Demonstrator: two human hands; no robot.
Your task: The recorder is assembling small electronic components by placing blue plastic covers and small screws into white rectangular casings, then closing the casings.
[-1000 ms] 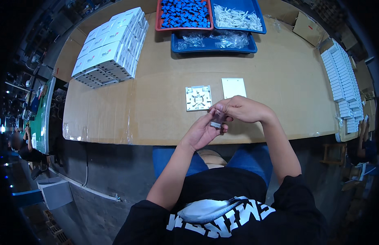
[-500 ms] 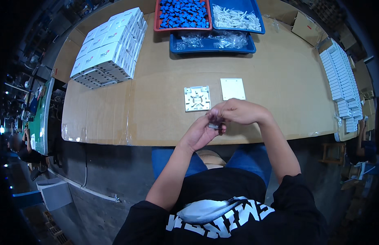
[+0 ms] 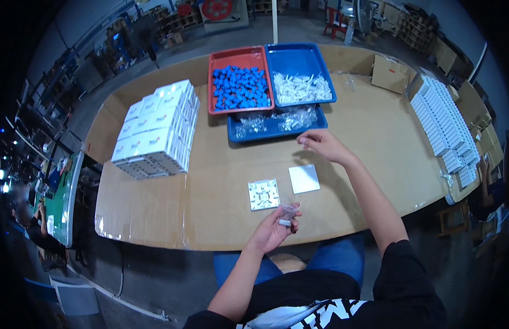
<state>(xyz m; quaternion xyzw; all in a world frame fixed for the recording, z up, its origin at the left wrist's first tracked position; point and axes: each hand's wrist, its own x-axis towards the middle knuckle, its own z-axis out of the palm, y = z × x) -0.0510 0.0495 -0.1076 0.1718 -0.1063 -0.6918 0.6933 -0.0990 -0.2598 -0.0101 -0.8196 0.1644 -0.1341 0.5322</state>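
My left hand [image 3: 272, 230] is closed around a small clear plastic bag [image 3: 288, 211], which has a small white piece in its lower end. It hovers over the near edge of the table. Farther out, my right hand [image 3: 326, 145] is held above the table just short of the lower blue tray [image 3: 276, 132]. Its fingers are loosely bent and a little apart, and nothing shows in them. Between the hands lie a square white plastic base [image 3: 263, 194] with its moulded inside up and a flat white square cover [image 3: 304, 179].
Blue parts fill a red tray [image 3: 264, 55]; beside it a blue tray [image 3: 296, 52] holds white slim parts. White boxes [image 3: 156, 123] are stacked at the left. Rows of white pieces [image 3: 443, 129] stand at the right edge. Other people sit at both sides.
My right hand has left the bag and moved away toward the trays. My left hand still holds the bag. The view has tilted up, showing more of the room.
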